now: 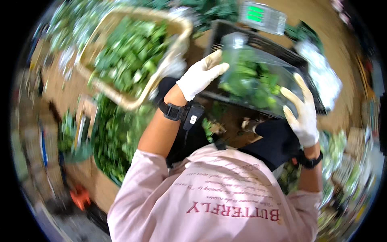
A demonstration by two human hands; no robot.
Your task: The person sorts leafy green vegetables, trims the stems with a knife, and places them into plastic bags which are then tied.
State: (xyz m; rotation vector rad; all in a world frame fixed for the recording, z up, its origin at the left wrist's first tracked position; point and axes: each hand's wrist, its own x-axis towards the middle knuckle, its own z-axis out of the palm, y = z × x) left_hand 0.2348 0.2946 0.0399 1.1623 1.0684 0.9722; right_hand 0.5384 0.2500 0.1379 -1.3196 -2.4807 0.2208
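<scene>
A clear plastic bag of leafy greens lies across a black plastic crate in front of me. At the bag's left edge is my left hand, in a white glove, its thumb and fingers apart. My right hand, gloved the same way, has its fingers spread along the bag's right side. Neither hand is closed round anything. Whether the fingertips press on the film is hard to tell, as the picture is blurred.
On the left stands a cream basket heaped with cut greens. Beyond the crate sits a scale with a green lit display. Clear plastic bags lie to the crate's right. More greens fill a container beside my left arm.
</scene>
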